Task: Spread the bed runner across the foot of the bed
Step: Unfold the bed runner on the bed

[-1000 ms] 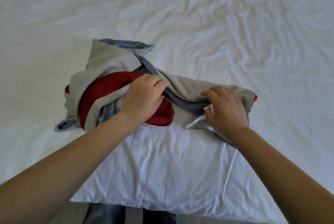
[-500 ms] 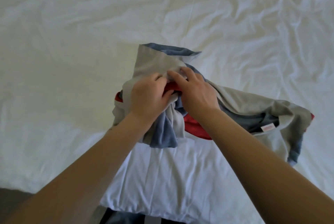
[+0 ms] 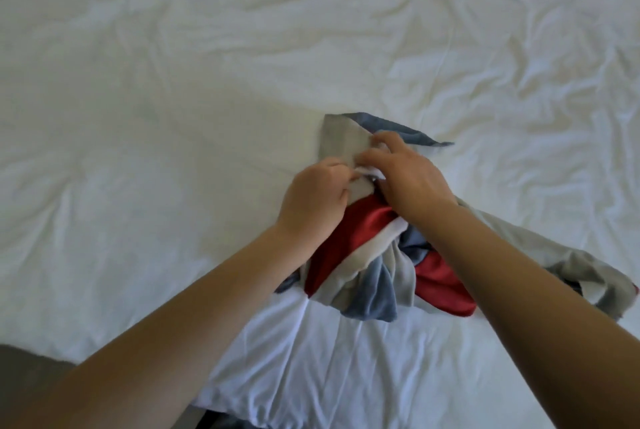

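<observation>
The bed runner point(image 3: 374, 276), a bunched cloth in grey, red and blue, lies crumpled on the white bed sheet point(image 3: 173, 117), partly over a white pillow point(image 3: 346, 366). My left hand point(image 3: 313, 201) grips a grey fold near the runner's far end, fingers curled into the cloth. My right hand point(image 3: 405, 175) sits right beside it, fingers pinching the same grey and white edge. A grey tail of the runner trails off to the right under my right forearm. The cloth under both hands is hidden.
The wrinkled sheet stretches wide to the left, far side and right. The bed's near edge shows at the bottom left, with dark floor point(image 3: 24, 369) beyond it. A dark patch point(image 3: 221, 421) peeks out below the pillow.
My right hand left the runner's right end and came over next to my left hand. Both hands have since shifted toward the runner's far grey edge, bunching the cloth.
</observation>
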{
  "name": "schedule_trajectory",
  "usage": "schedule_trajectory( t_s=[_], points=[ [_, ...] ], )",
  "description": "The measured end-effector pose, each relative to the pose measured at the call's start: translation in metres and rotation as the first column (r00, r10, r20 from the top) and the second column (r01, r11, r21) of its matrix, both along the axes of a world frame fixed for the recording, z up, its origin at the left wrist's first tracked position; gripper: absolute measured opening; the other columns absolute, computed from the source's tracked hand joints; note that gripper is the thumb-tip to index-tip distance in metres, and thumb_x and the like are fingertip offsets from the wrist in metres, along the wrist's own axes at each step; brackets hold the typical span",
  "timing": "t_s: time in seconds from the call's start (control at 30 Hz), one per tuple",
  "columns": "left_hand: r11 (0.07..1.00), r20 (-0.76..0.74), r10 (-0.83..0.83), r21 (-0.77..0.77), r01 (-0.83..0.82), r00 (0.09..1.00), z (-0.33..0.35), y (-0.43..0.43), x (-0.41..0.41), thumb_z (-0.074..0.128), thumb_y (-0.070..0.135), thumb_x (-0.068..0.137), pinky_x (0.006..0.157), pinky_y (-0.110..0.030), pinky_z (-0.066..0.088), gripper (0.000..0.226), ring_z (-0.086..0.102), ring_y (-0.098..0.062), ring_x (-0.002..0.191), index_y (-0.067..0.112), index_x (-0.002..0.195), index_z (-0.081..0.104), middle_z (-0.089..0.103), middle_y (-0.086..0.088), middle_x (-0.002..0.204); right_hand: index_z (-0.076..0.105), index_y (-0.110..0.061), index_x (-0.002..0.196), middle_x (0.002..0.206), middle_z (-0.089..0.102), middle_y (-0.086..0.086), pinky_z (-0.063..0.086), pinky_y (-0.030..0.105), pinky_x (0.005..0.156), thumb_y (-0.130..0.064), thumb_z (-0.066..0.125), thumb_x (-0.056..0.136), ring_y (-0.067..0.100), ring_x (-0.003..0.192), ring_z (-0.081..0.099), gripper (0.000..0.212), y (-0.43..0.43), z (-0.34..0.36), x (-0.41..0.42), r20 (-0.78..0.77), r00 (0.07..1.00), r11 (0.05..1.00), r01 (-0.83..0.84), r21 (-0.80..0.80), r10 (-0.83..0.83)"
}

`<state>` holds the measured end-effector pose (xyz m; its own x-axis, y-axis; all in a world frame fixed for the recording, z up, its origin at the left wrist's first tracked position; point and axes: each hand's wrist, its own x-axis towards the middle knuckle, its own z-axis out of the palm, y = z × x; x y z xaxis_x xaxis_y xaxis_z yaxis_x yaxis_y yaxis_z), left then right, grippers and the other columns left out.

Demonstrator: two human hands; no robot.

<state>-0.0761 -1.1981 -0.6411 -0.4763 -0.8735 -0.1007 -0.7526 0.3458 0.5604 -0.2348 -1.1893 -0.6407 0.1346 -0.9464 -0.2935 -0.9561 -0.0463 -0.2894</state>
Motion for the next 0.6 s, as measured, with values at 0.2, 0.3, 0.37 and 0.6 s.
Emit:
schedule_trajectory(
  t_s=[0.2,0.3,0.37,0.6],
  points=[
    [0.995,-0.084,0.090,-0.030,-0.092,0.992,0.002,-0.021,0.046,0.045,0.012,0.086,0.069,-0.045,0.049,0.028,0.063,-0.031,0.080,0.006,0.088,0.072,0.067,-0.011,0.089,0.056,-0.012,0.091,0.095,0.054,0.006,0.027,0.028,0.049,-0.006,0.057,0.083,0.028,0.075,0.054,0.010,-0.044,0.009,0.051,-0.160,0.981,0.991,-0.117,-0.063,0.106],
    [0.985,-0.111,0.147,-0.078,-0.156,0.983,-0.001,-0.030,0.080,0.051,0.005,0.085,0.058,-0.044,0.050,0.021,0.062,-0.033,0.068,0.004,0.081,0.072,0.066,-0.012,0.081,0.056,-0.009,0.092,0.094,0.053,0.009,0.033,0.032,0.050,-0.005,0.055,0.084,0.029,0.077,0.053,0.009,-0.063,0.013,0.086,-0.121,0.975,0.973,-0.201,-0.115,0.187],
    [0.977,-0.110,0.177,-0.099,-0.188,0.978,-0.003,-0.035,0.100,0.059,-0.003,0.080,0.053,-0.041,0.051,0.015,0.061,-0.030,0.063,0.006,0.079,0.071,0.065,-0.010,0.078,0.057,-0.009,0.095,0.097,0.054,0.009,0.038,0.035,0.053,-0.005,0.054,0.084,0.028,0.081,0.053,0.012,-0.077,0.014,0.111,-0.099,0.967,0.959,-0.247,-0.138,0.234],
    [0.923,-0.088,0.378,-0.043,-0.382,0.922,-0.030,-0.049,0.152,0.068,0.012,0.084,0.055,-0.022,0.039,0.009,0.058,-0.018,0.061,0.012,0.075,0.071,0.064,-0.003,0.071,0.058,-0.010,0.106,0.109,0.051,0.008,0.049,0.037,0.067,-0.001,0.058,0.081,0.025,0.095,0.053,0.026,-0.110,-0.001,0.186,-0.044,0.959,0.959,-0.281,0.026,0.282]
  ],
)
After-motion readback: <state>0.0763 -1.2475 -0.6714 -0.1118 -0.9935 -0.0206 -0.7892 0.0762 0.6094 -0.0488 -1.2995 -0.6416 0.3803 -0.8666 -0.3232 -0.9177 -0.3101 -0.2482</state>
